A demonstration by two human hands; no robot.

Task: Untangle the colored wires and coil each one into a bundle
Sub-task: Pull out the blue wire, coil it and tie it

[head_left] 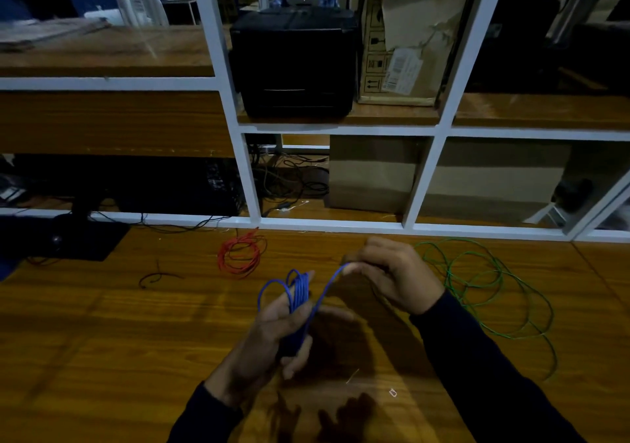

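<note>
The blue wire (300, 292) is wound in several loops around my left hand (272, 337), which is closed on the coil above the wooden table (102, 340). A free strand of the same wire runs up and right to my right hand (392, 272), pinched between its fingertips. The red wire (240, 255) lies coiled in a bundle on the table, beyond my left hand. To the right, the green wire (484, 285) lies in wide loose loops on the table, partly behind my right wrist.
A short dark wire scrap (156, 276) lies on the table at the left. A black monitor stand (78, 238) sits at the far left. White shelving (327, 226) with a black box, cardboard boxes and tangled cables rises along the table's far edge.
</note>
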